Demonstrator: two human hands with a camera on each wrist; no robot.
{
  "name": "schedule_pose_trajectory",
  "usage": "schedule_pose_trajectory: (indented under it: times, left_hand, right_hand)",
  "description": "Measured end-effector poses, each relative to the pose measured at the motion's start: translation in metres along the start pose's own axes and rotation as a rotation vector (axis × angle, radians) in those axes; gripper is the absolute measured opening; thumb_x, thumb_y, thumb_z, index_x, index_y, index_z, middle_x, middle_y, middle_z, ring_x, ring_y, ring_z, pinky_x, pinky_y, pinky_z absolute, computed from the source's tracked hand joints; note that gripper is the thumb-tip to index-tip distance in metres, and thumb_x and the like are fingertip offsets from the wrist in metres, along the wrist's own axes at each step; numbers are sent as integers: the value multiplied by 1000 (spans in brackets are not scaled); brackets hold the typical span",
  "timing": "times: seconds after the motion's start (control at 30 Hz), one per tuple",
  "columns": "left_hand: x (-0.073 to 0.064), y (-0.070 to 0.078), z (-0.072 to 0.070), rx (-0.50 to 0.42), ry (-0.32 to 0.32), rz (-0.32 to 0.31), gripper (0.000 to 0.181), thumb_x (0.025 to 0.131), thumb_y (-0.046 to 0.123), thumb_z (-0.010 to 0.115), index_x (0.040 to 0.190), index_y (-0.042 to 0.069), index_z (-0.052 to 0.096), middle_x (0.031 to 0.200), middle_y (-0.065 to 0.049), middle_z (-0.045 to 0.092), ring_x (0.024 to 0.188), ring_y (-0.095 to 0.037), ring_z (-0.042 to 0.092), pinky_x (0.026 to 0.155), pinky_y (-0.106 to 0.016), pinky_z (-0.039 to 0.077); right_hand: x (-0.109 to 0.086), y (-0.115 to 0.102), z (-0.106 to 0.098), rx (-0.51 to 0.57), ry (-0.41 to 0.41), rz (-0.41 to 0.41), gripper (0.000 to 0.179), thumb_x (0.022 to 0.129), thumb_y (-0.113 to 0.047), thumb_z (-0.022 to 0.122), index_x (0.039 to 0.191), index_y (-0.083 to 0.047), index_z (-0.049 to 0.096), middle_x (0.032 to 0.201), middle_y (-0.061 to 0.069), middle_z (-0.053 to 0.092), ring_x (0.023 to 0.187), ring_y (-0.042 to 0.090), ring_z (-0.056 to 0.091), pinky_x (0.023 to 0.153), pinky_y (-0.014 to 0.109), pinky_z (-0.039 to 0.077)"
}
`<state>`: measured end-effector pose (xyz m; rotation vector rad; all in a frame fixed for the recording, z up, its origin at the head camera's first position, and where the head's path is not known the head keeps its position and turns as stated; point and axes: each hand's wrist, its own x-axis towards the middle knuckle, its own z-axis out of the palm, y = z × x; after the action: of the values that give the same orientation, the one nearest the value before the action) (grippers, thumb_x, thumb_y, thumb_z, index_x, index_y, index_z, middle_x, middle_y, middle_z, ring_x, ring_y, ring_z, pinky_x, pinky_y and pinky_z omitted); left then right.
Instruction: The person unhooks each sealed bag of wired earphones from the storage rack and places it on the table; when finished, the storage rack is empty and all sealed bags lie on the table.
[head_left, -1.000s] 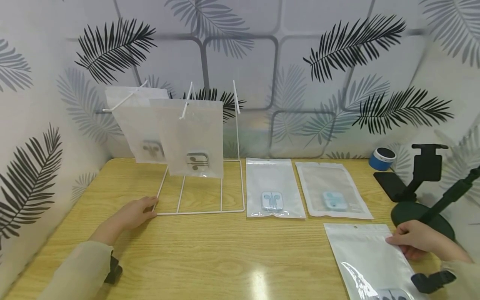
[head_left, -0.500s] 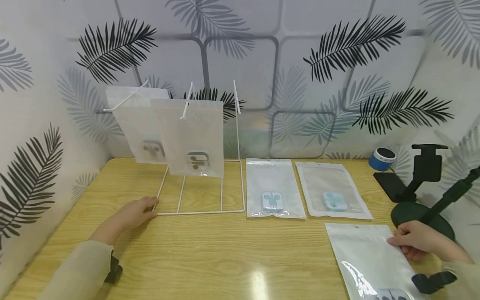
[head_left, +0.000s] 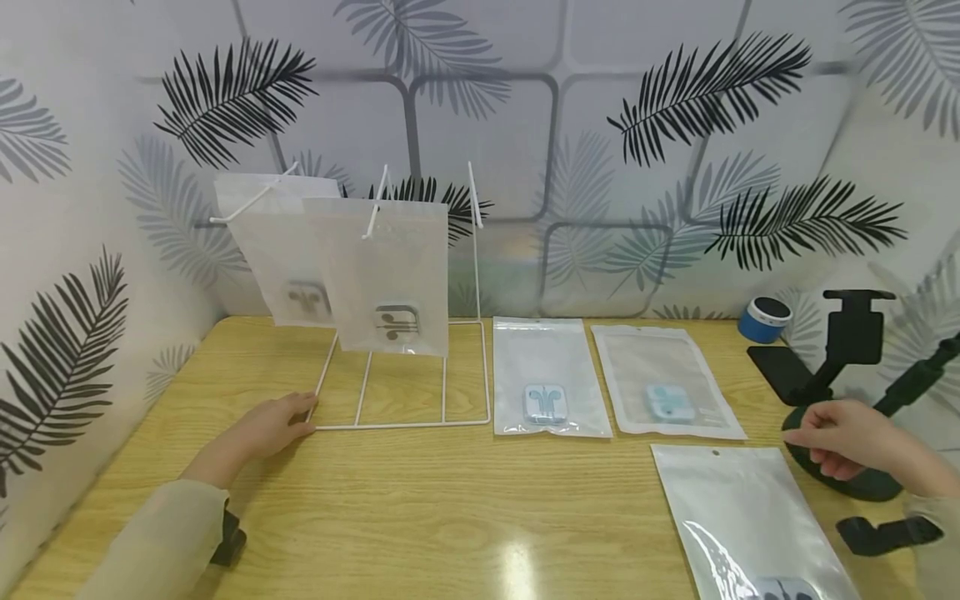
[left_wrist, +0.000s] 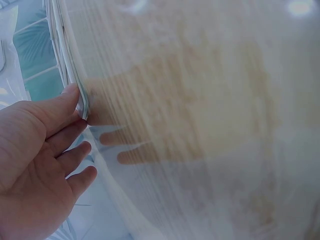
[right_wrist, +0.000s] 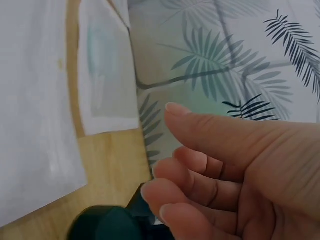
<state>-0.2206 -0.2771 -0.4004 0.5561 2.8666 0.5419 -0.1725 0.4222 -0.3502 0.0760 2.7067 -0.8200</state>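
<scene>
My left hand (head_left: pixel 266 429) pinches the front left corner of a white wire display rack (head_left: pixel 405 426). In the left wrist view, thumb and forefinger meet on the wire (left_wrist: pixel 82 102). Two zip pouches with boxed earphones hang from the rack's hooks, a front pouch (head_left: pixel 382 267) and one behind it (head_left: pixel 258 250). My right hand (head_left: pixel 855 437), fingers loosely curled around nothing, hovers just off the upper right corner of a silvery pouch (head_left: pixel 742 500) lying flat. The lower end of that pouch is cut off by the frame's edge.
Two more earphone pouches, one clear (head_left: pixel 540 358) and one frosted (head_left: pixel 656 362), lie right of the rack. Beyond my right hand stands a dark phone stand (head_left: pixel 855 329), its round base partly hidden. A blue cylinder (head_left: pixel 763 320) and a black phone-like slab (head_left: pixel 776 371) sit behind.
My right hand has let go of the silvery pouch's edge and lifted up and to the right. The pouch stays about where it was. My left hand keeps its place on the rack.
</scene>
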Motion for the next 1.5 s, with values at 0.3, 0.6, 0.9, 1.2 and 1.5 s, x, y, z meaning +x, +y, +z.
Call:
schedule_pose_trajectory:
  times: [0.3, 0.6, 0.9, 1.2, 1.5]
  left_hand:
    - [1, 2, -2, 10, 4, 11, 51, 93, 16, 56, 132, -12, 40, 134, -33, 36, 121, -52, 32, 97, -60, 28]
    - [0, 1, -1, 7, 3, 13, 51, 93, 16, 56, 132, -12, 40, 133, -33, 36, 120, -51, 33, 97, -60, 29]
    - [0, 1, 0, 4, 5, 16, 51, 93, 16, 56, 132, -12, 40, 133, -33, 37, 120, -52, 33, 96, -60, 29]
    - [-1, 3, -2, 1, 3, 8, 51, 93, 15, 56, 132, -12, 40, 133, -34, 36, 120, -52, 32, 96, -61, 29]
    - [0, 0, 0, 7, -8, 4, 52, 93, 17, 56, 133, -12, 39, 134, -34, 35, 119, -53, 32, 95, -61, 30]
  right_hand:
    - [10, -79, -31, -18, 94, -149, 52, 87, -45, 60, 98, 6, 53, 68, 3, 58, 59, 20, 59, 53, 32, 54]
    - [36, -181, -27, -29, 177, -361, 52, 90, -40, 57, 119, 2, 51, 85, 11, 61, 68, 22, 61, 58, 33, 54]
    - [75, -263, 5, 88, 232, -518, 39, 90, -27, 62, 116, -1, 55, 92, 14, 64, 76, 24, 61, 59, 37, 55]
    - [98, -319, 41, 228, 202, -612, 37, 88, -24, 64, 117, -2, 56, 103, 14, 62, 86, 24, 60, 58, 32, 55]
    - [105, -357, 70, 353, 155, -642, 41, 88, -22, 65, 120, -1, 54, 107, 12, 61, 94, 20, 59, 60, 32, 54]
